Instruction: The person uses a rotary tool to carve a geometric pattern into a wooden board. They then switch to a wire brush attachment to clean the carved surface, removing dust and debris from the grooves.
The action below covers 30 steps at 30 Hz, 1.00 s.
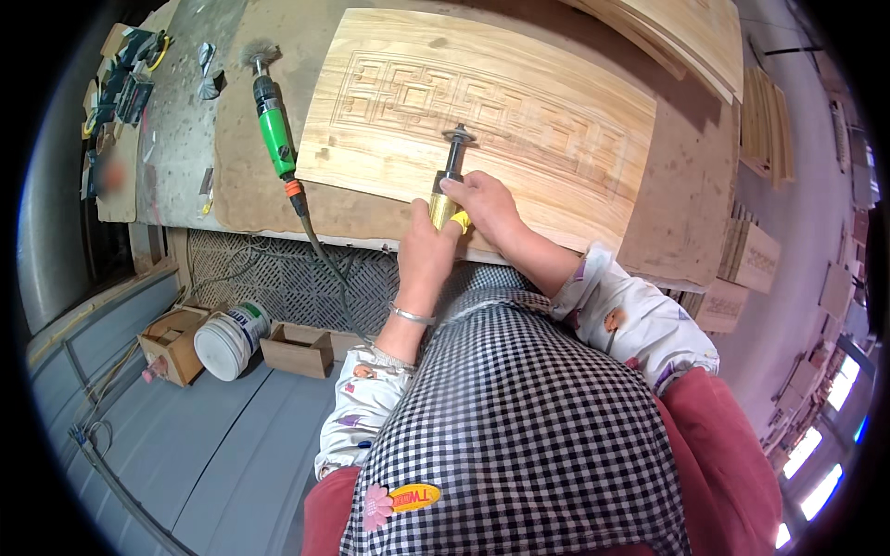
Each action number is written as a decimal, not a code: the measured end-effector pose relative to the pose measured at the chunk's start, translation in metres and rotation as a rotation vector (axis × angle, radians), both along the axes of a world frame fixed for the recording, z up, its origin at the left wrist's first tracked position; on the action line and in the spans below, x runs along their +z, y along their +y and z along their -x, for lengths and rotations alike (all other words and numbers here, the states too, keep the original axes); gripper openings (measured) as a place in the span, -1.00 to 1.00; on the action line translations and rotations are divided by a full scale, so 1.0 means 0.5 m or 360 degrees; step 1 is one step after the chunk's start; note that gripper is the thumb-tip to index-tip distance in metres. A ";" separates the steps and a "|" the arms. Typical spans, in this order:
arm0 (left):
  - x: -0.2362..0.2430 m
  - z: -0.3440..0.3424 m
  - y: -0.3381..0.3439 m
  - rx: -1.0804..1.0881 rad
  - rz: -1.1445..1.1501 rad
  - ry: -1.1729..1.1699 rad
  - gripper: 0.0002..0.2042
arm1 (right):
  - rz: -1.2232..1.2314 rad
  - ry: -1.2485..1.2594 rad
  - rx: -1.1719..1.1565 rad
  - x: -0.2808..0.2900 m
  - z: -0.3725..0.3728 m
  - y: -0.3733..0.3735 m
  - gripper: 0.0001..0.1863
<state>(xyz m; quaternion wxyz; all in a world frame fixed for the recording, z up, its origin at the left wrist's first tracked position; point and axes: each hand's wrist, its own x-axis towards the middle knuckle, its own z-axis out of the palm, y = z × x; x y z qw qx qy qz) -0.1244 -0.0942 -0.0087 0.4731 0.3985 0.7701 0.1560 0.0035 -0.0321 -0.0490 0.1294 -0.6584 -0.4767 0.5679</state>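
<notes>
Workshop bench, partly covered by a brown sheet; carved wooden panel lies flat on that sheet, slightly skewed, pale grain, geometric fretwork in a rectangular border. Use panel as landmark for everything.

Over panel's near half: handheld rotary grinder, black neck, brass-coloured body, disc head above the border's near edge. Disc contact with wood: cannot tell.

Left hand off panel's near edge, wrapped around the grinder's rear body, metal bangle on wrist. Right hand at panel's near edge, thumb and fingers clasping the body just behind the neck. Both grasping, same tool. Small yellow piece between hands, kind unclear.

Just left of panel: green power tool with round wire brush and orange collar, lying unheld; its line (hose or cable, cannot tell) drops over bench edge. Farther left of panel: dark tool cluster, details blurred.

Below panel level, near-left: white bucket tilted between two wooden boxes.

Right of panel: stacked boards, carved pieces nearer. Beyond its far-right corner: more wooden panels.

Near side of panel: wearer's black-and-white checked apron, patterned sleeve covers.
</notes>
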 end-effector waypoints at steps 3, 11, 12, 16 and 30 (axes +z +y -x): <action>0.016 0.007 0.005 -0.0036 0.0002 0.0021 -0.57 | -0.0003 0.0004 -0.0026 -0.005 0.008 -0.003 -0.37; -0.005 0.082 0.027 0.0091 -0.0212 0.0099 -0.57 | -0.0078 0.0051 0.0169 0.030 0.088 0.054 -0.36; -0.003 0.091 0.041 0.0075 -0.0211 0.0156 -0.57 | -0.0050 0.0092 0.0146 0.044 0.099 0.067 -0.37; -0.001 0.108 0.077 0.0012 -0.0186 0.0293 -0.58 | 0.0025 0.0141 0.0014 0.038 0.124 0.096 -0.51; -0.011 0.143 0.100 0.0114 -0.0064 0.0150 -0.58 | 0.0027 -0.0012 0.0209 0.025 0.160 0.131 -0.41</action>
